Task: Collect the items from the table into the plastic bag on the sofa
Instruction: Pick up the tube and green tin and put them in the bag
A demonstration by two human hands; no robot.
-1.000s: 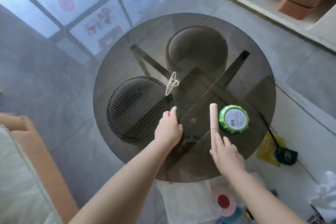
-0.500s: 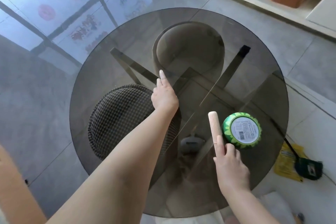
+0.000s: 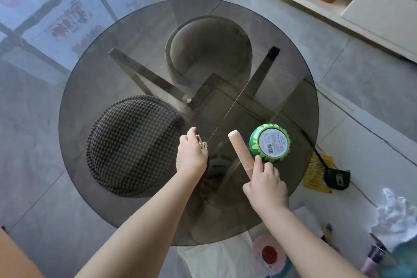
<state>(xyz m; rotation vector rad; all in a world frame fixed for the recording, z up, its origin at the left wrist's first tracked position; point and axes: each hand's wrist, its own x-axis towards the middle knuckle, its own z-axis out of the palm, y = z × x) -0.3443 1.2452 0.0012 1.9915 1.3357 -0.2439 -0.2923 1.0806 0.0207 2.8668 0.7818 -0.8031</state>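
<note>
My left hand (image 3: 191, 153) fingers pinch the hair claw (image 3: 202, 143); right hand (image 3: 267, 184) fingers clamp the wooden dowel (image 3: 240, 150), green tub (image 3: 270, 142) just beyond on the tabletop (image 3: 112, 70). Nothing bagged yet, I judge; no bag visible

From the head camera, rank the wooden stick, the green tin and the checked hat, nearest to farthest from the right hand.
1. Wooden stick: gripped in the right hand.
2. Green tin: just beyond the fingertips, on the table.
3. Checked hat: far left, past the left hand.
</note>
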